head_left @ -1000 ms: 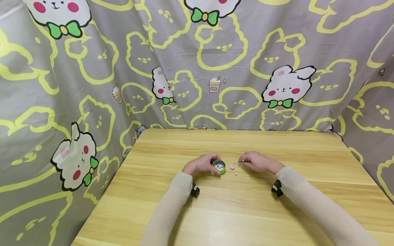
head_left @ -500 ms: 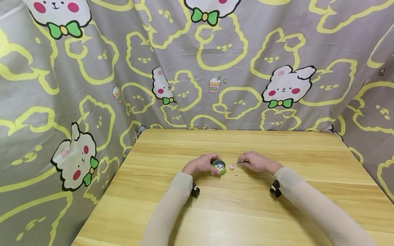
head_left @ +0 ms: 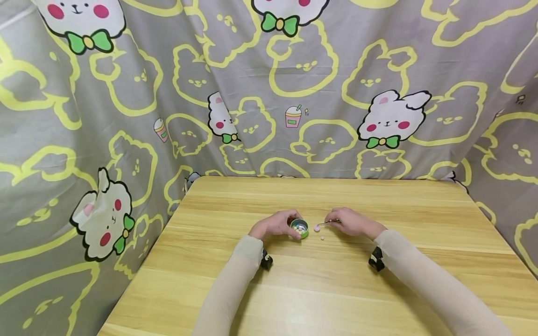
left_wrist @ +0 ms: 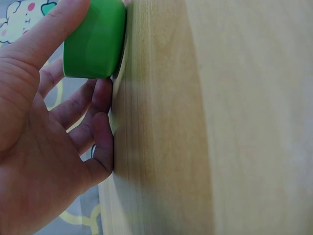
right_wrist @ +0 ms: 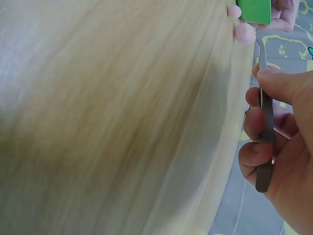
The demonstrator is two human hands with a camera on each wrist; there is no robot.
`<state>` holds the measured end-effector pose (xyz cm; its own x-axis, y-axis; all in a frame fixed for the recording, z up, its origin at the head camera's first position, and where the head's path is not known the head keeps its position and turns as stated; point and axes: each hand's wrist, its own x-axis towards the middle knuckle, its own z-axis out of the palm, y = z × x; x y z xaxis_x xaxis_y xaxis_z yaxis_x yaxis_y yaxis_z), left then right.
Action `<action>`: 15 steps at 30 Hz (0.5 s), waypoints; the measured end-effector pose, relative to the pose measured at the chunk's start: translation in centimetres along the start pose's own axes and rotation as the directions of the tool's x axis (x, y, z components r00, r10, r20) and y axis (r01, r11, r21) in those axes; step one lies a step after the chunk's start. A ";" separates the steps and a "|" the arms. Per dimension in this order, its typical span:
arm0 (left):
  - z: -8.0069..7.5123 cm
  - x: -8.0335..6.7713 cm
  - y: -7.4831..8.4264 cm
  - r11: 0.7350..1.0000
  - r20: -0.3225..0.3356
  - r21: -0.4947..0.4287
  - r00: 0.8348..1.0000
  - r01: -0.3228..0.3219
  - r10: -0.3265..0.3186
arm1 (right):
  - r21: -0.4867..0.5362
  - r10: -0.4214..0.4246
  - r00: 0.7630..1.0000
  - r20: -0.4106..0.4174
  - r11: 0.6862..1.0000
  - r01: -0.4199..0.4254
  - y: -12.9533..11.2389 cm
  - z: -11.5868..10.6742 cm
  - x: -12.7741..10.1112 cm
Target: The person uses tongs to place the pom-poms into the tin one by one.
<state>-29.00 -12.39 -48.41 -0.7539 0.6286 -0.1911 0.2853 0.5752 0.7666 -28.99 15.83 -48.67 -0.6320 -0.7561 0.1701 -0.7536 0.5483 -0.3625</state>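
Centre frame: left hand is gripping green tin; right hand is pinching tweezers at pink bead, on table.

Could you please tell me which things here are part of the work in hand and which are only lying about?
In use: green tin held by left hand; tweezers in right hand; pink bead at their tip; small bead.

Just there: table, rabbit-print cloth.

One green tin of small beads stands on one counter. One pair of tweezers is there. Two loose beads: a pink bead and a pale bead. Two hands.
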 end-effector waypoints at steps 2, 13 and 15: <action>0.0 0.0 0.0 1.000 -0.001 -0.008 1.000 0.002 -0.002 | 0.005 0.009 1.000 -0.008 1.000 -0.009 0.1 0.1 -0.1; 0.1 -0.1 0.1 1.000 -0.003 -0.022 1.000 0.011 -0.011 | 0.030 -0.009 0.999 -0.048 0.999 0.010 0.4 0.0 -0.6; 0.1 -0.1 0.1 1.000 -0.002 -0.019 1.000 0.011 -0.011 | 0.040 0.005 0.999 -0.049 0.999 -0.003 0.3 -0.2 -0.6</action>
<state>-28.87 -12.33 -48.35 -0.7580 0.6213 -0.1985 0.2654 0.5719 0.7762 -28.88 16.53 -48.69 -0.6438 -0.7350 0.2130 -0.7439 0.5360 -0.3992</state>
